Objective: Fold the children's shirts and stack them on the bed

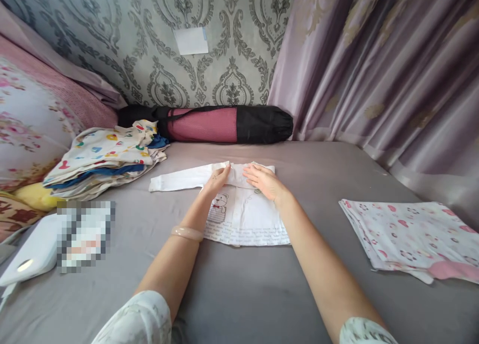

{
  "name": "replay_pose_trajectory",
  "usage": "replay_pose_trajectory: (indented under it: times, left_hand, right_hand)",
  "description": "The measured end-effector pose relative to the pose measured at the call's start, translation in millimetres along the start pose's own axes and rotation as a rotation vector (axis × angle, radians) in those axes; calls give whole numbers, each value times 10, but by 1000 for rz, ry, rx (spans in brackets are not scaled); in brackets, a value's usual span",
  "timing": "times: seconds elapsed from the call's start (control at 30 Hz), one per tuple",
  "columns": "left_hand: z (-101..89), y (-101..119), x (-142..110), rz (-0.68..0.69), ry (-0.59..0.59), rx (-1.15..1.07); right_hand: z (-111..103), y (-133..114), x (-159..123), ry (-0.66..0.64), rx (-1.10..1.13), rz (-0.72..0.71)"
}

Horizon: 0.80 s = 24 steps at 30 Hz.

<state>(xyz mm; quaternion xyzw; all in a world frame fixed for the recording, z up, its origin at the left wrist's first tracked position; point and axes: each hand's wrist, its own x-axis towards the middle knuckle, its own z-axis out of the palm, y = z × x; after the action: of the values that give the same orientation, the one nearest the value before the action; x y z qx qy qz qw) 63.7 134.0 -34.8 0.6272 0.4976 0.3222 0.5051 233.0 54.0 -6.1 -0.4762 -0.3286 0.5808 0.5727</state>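
Note:
A small white long-sleeved garment (243,219) with a bear print lies flat on the grey bed sheet (239,294). One sleeve (175,180) stretches out to the left. My left hand (217,180) rests on the shoulder area at the base of that sleeve, fingers close together and pressed on the cloth. My right hand (264,180) lies flat and open on the garment's upper right part, where the other sleeve appears folded in. A pale bangle (187,232) circles my left wrist.
A stack of folded printed clothes (108,157) sits at the left. A pink and black rolled bag (224,124) lies against the wall. A folded pink-patterned cloth (411,236) is at the right, curtains (392,74) behind it. Pillows (30,124) and a white device (33,251) are at the left.

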Motion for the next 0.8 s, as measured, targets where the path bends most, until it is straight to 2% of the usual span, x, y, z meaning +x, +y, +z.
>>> replay_pose_trajectory:
  times: [0.1,0.23,0.33,0.4,0.5,0.6,0.7,0.8]
  left_hand:
    - [24,-31,13,15,25,36]
    - [44,-106,56,46,83,81]
    - [34,-146,95,191,78,86]
    - [15,-154,113,274,112,110]
    - [-22,-158,124,336,162,195]
    - [-55,-171,125,336,147,264]
    - [-74,-191,129,289,165,348]
    - [-81,-212,133,234,180,456]
  right_hand:
    - [-207,-162,-2,110,9,-68]
    - [-590,-304,28,368,-35,-188]
    - [-782,-237,99,531,-263,-207]
    - [-812,-135,152,571,-539,-230]
    - [-721,36,191,498,-1031,-223]
    - [-561,173,160,362,-1393,-186]
    - [-450,258,105,240,-1604,-159]
    - [-421,296,69,179,-1704,-132]
